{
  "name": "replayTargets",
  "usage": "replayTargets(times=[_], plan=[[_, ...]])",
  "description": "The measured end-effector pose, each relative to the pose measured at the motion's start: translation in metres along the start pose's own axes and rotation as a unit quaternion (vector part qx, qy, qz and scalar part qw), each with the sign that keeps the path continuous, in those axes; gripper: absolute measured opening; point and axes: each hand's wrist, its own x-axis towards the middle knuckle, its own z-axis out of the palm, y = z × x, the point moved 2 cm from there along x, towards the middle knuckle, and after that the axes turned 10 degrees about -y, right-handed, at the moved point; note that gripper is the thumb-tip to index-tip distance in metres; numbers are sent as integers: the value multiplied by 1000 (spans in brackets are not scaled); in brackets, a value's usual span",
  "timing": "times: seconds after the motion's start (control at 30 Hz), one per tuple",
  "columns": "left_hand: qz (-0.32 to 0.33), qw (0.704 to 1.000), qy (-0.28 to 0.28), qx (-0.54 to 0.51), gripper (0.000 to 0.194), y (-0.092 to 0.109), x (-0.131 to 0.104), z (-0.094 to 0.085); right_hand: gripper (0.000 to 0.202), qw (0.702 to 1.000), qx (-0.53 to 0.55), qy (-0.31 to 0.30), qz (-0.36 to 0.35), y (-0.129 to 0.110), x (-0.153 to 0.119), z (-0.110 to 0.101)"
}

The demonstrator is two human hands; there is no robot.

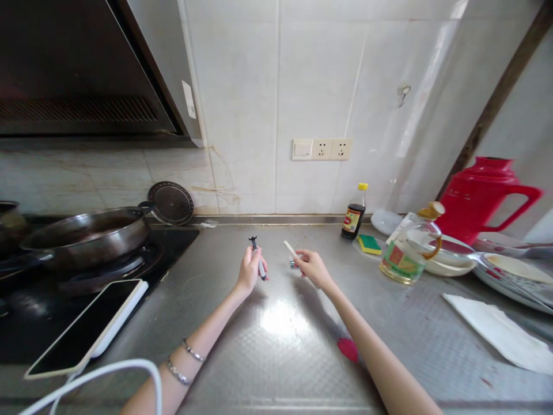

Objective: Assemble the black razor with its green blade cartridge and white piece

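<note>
My left hand (249,268) is closed around a slim grey-and-black handle (261,268) with a small forked black tip pointing up and away. To its right, my right hand (313,268) pinches a narrow white strip (290,249) between thumb and fingers, its free end angled up to the left. A small dark and silvery piece (292,263) shows just under the right fingers; whether they touch it I cannot tell. Both hands are just above the steel counter (224,346), apart from each other.
On the left, a steel pan (93,230) sits on the black stove, and a phone (86,331) with a white cable lies in front. To the right stand a soy sauce bottle (353,219), a green-yellow sponge (369,244), a glass jug (406,256), stacked dishes (518,279) and a red thermos (479,196).
</note>
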Motion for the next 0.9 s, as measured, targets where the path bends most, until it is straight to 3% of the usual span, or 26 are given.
replayTargets(times=[0.2,0.33,0.47,0.57,0.9], plan=[[-4,1000,-5,-6,33,1,-1,2,26,994,-94,9,-53,-9,-9,8],[4,1000,-27,-7,32,3,-2,4,33,986,-164,0,-26,-11,-11,16],[6,997,-70,-22,32,6,-5,8,33,951,-308,17,-8,-17,-9,24],[0,995,-94,-20,32,7,-8,12,31,918,-395,-8,33,-20,-5,31],[0,992,-123,-12,29,8,-11,18,30,900,-424,-67,74,-19,6,57]])
